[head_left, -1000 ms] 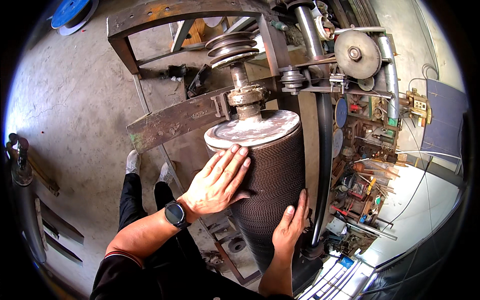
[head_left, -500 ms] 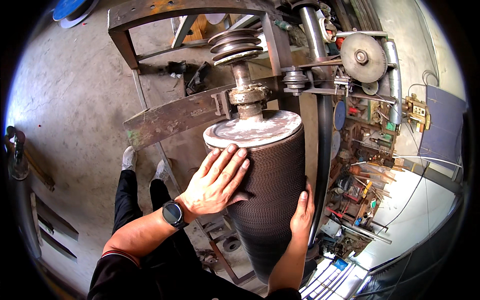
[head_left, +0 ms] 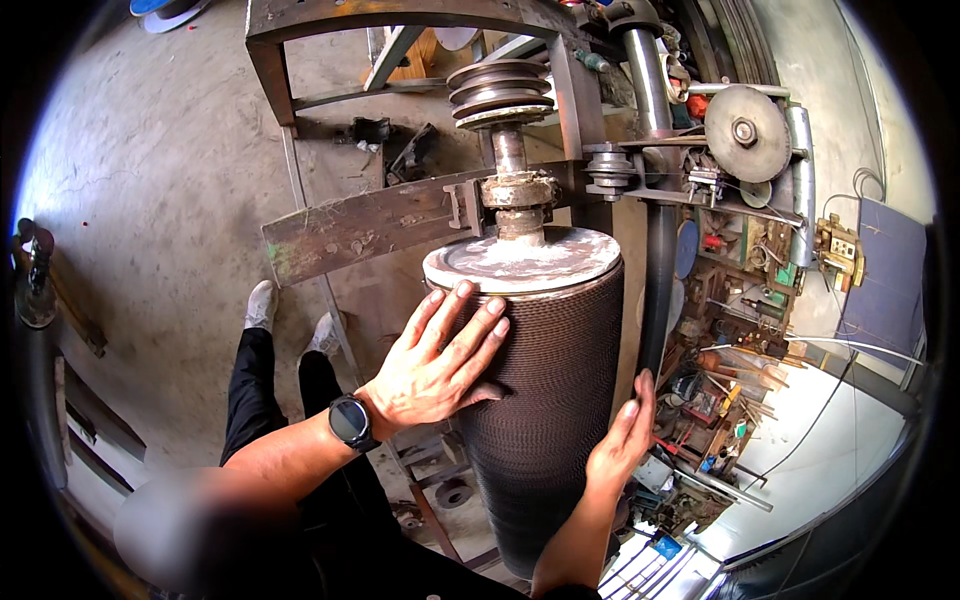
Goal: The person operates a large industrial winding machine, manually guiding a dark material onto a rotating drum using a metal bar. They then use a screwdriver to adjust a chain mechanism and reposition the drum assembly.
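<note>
A large dark roller, its surface finely ridged in tight rows, runs from the middle of the view down toward me. My left hand lies flat on its upper left side, fingers stretched and slightly apart, the tips close to the pale, worn end disc. A black watch is on that wrist. Beside the roller's right side, my right hand is held with fingers straight and holds nothing; whether its palm touches the roller, I cannot tell. A shaft rises from the disc through a greasy bearing to a grooved pulley.
A rusty steel beam crosses under the shaft, joined to a metal frame. To the right are a round metal disc on an arm, a small pulley and a long dark tube. Cluttered tools lie beyond.
My right hand has shifted outward to the right, away from the roller's side. The left hand stays on the roller. The whole view has shifted slightly.
</note>
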The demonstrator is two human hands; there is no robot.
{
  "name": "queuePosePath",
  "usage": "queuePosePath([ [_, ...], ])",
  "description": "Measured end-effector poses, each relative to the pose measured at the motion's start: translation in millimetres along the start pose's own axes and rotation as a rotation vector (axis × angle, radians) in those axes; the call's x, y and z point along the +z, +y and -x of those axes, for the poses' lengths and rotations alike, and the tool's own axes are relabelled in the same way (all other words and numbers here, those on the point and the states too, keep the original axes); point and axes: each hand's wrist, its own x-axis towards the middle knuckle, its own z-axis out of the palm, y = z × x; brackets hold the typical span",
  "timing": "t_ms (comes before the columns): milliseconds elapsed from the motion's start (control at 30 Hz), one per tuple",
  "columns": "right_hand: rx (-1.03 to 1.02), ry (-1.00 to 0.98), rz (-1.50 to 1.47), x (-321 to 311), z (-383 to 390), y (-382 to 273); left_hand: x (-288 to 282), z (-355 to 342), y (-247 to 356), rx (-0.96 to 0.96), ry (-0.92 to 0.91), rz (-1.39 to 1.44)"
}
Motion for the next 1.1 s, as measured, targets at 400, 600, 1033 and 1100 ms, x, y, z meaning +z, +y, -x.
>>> queuePosePath([
  [400,0.002,-0.2,0.181,23,33,-53,1,-2,0,-0.016,0.014,0.027],
  [600,0.043,-0.269,0.074,16,16,-38,1,-1,-1,-0.027,0.024,0.044],
  [1033,0.175,-0.389,-0.07,3,-25,18,1,3,-5,-0.002,0.025,0.02],
  [1100,0.168,-0.353,-0.03,1,-29,21,2,4,-4,0.014,0.012,0.028],
])
